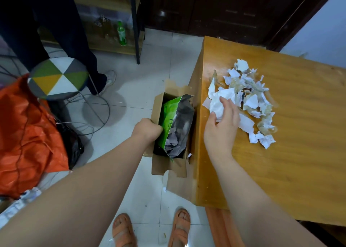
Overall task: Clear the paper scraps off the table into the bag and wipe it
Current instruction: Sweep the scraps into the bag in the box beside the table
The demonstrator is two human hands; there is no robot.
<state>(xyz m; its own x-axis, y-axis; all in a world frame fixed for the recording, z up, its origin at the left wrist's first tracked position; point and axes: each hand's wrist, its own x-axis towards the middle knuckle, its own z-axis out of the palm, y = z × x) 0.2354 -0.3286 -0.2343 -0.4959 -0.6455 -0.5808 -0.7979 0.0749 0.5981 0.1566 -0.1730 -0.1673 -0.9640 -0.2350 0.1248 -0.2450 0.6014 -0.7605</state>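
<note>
A heap of torn white paper scraps [250, 98] lies on the wooden table [299, 134], near its left edge. My right hand [221, 123] rests at the near left side of the heap, fingers curled around a crumpled white scrap [217, 106]. Beside the table, on the floor, a green and silver foil bag [176, 123] stands inside a cardboard box [159, 164]; several scraps show inside the bag. My left hand [148, 130] grips the bag's green edge and the box wall, holding the mouth wide.
A stool with a triangle-patterned seat [58, 78] and an orange sack [24, 134] stand at the left. A person's dark trouser legs [56, 31] are behind the stool. A small scrap [164, 189] lies on the tiled floor. My sandalled feet [151, 230] are below.
</note>
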